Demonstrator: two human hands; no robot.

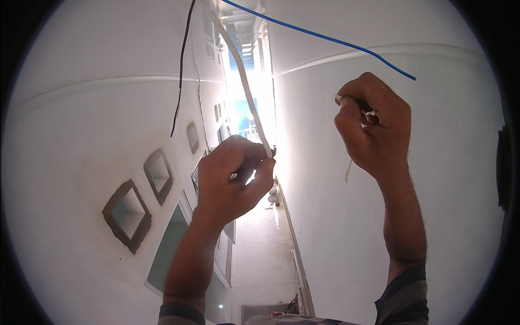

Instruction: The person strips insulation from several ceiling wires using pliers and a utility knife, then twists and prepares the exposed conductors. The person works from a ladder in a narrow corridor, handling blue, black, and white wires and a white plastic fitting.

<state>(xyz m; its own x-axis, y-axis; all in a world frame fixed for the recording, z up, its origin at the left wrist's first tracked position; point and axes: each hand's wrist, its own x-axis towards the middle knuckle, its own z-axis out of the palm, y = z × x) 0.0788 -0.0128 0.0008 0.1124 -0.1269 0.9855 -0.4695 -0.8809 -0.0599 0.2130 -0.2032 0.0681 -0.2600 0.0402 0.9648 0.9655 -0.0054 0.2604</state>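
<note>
A white cable (pixel 242 70) hangs from the top of the view, and its lower end is pinched between the thumb and forefinger of my left hand (pixel 230 179). A small white bit also shows between that hand's curled fingers. Off to the right and a little higher, my right hand (pixel 379 124) is closed on a thin white strip (pixel 348 172). Part of the strip dangles below the hand, and white bits show at the fingertips. A blue wire (pixel 325 37) ends loose above my right hand. On the left, a black wire (pixel 181 76) hangs free.
White walls (pixel 346 227) rise on both sides of a narrow passage with bright light at its far end. Square openings (pixel 127 216) and a window (pixel 170 249) are set in the left wall. A dark object (pixel 502 168) is at the right edge.
</note>
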